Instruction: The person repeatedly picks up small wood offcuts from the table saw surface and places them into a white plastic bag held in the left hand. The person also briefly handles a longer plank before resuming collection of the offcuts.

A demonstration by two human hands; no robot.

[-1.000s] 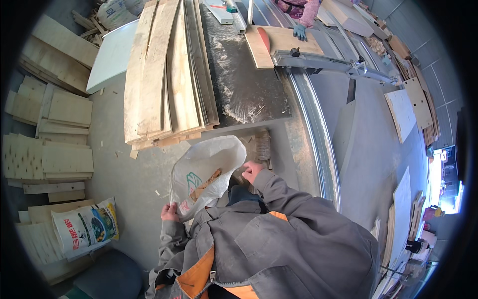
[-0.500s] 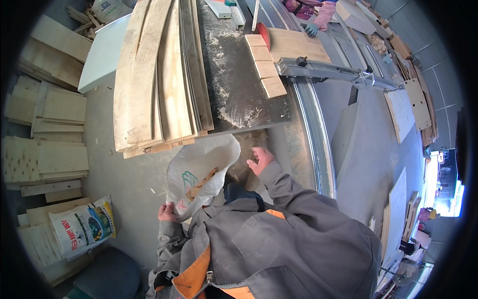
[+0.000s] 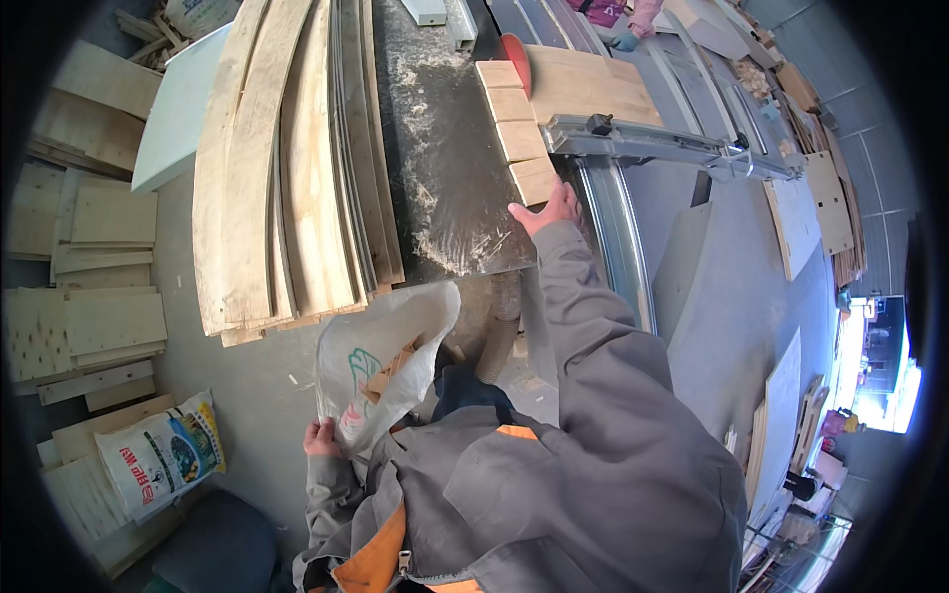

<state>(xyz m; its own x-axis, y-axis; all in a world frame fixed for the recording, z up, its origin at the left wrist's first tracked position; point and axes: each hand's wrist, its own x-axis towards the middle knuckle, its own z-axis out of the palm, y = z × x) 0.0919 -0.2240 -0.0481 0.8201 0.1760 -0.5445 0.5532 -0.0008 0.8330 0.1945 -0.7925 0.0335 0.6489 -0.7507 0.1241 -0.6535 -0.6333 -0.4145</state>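
My left hand (image 3: 321, 438) is closed on the edge of a white woven sack (image 3: 423, 358), which hangs beneath the table's near edge with its mouth spread. Wood offcuts (image 3: 392, 373) lie inside it. My right arm stretches forward over the black tabletop (image 3: 435, 148). At its end, my right hand (image 3: 552, 210) has thumb and fingers apart at the near end of a row of small wooden blocks (image 3: 535, 181). Whether the fingertips touch the nearest block is hard to make out. A red disc-shaped part (image 3: 516, 61) stands beside the row's far end.
Long curved plywood strips (image 3: 297, 198) are stacked on the table's left. A metal fence (image 3: 633, 136) crosses by a wooden board (image 3: 588, 84) at right. A ribbed hose (image 3: 499, 331) hangs below. A co-worker's gloved hand (image 3: 625, 41) shows far off. A printed sack (image 3: 163, 450) lies left.
My right hand has gone from beside the sack's mouth up and forward to the near end of the block row. My left hand keeps hold of the sack. The view has shifted slightly.
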